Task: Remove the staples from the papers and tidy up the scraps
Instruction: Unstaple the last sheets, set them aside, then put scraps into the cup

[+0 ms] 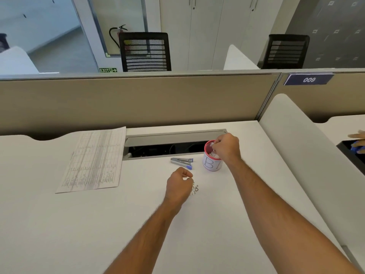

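The right hand point(225, 148) pinches a scrap over the cup point(212, 161). The left hand point(178, 185), its grip curled, touches the scraps point(195, 189) on the bench point(98, 224). Papers point(94, 161) lie left.

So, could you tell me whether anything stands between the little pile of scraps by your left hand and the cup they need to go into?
Nothing visible blocks the way. The scraps lie beside the left hand, with bare desk between them and the cup. The staple remover lies off to the cup's left. The right hand is over the cup's mouth.
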`<state>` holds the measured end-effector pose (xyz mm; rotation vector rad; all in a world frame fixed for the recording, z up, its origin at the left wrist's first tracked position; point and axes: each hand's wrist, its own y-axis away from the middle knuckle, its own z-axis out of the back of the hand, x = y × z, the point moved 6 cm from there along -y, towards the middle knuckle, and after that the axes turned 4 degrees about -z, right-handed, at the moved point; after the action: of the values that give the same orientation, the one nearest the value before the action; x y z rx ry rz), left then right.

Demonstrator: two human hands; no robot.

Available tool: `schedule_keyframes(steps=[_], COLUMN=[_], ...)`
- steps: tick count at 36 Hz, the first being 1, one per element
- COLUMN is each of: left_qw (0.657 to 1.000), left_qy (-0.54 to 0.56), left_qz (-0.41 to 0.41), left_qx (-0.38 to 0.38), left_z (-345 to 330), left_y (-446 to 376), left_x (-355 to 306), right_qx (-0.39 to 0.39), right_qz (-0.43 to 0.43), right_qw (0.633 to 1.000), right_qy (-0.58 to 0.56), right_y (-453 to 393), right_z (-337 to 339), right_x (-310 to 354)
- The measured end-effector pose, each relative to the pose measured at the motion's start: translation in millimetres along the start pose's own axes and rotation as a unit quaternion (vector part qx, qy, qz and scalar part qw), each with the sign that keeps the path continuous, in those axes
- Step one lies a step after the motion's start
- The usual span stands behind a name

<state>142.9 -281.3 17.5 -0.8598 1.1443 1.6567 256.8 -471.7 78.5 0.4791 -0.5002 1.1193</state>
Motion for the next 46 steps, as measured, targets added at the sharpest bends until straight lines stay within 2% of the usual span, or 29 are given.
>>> schedule_keyframes(steps=[9,20,26,32,35,39,46], left_qw=[1.0,1.0,1.0,0.999,0.998,0.998,0.998], left_qy=[-0.009,-0.003,-0.008,-0.03,-0.041,-0.038,-0.051], left_qz=[0.018,0.02,0.014,0.031,0.041,0.047,0.038], left_qx=[-0.016,-0.022,-0.027,-0.013,-0.005,0.008,0.021], left_z=[10,17,19,18,16,12,5], left_y=[-23,-26,-22,-14,-9,-1,9], left_x=[11,14,21,32,38,46,51], right_qx=[0.007,0.035,-0.005,-0.035,0.01,0.134,0.228], right_qz=[-0.01,-0.038,-0.027,0.021,0.065,0.111,0.104], right_qw=[0.99,0.993,0.997,0.999,0.998,0.983,0.955], right_qy=[0.141,0.106,0.069,0.029,0.017,0.057,0.159], right_y=[-10,-7,4,23,36,63,87], right_z=[-17,-11,0,0,-15,-45,-90], right_x=[22,23,23,31,37,32,-14])
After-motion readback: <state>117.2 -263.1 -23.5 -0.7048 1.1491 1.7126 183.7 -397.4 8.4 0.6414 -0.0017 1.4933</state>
